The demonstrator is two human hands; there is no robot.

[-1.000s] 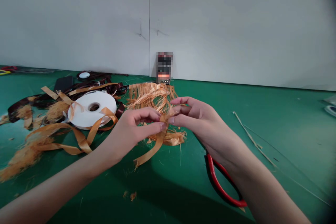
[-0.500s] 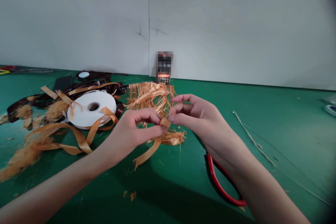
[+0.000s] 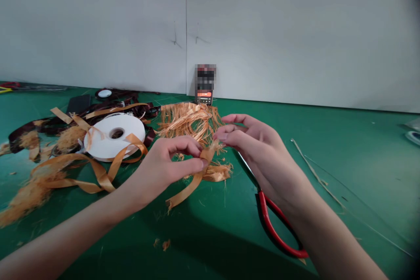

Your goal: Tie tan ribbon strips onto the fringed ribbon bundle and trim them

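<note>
My left hand (image 3: 167,164) pinches the upper end of an orange ribbon strip (image 3: 188,183) between thumb and forefinger; the strip hangs down to the green mat. My right hand (image 3: 256,148) is closed, its fingertips pinching the frayed threads at the strip's top end, just right of the left hand's pinch. Behind both hands lies a pile of frayed orange ribbon threads (image 3: 188,122). Red-handled scissors (image 3: 272,227) lie on the mat under my right wrist.
A white ribbon spool (image 3: 114,133) sits at the left among loose orange ribbon (image 3: 98,175), dark ribbon and fluffy thread clumps (image 3: 26,197). A small device (image 3: 205,83) leans against the white wall. Thin sticks (image 3: 311,170) lie at the right on the green mat (image 3: 213,236).
My right hand has drawn a little to the right and up, away from the left, pulling threads from the strip's end. The left hand has stayed in place.
</note>
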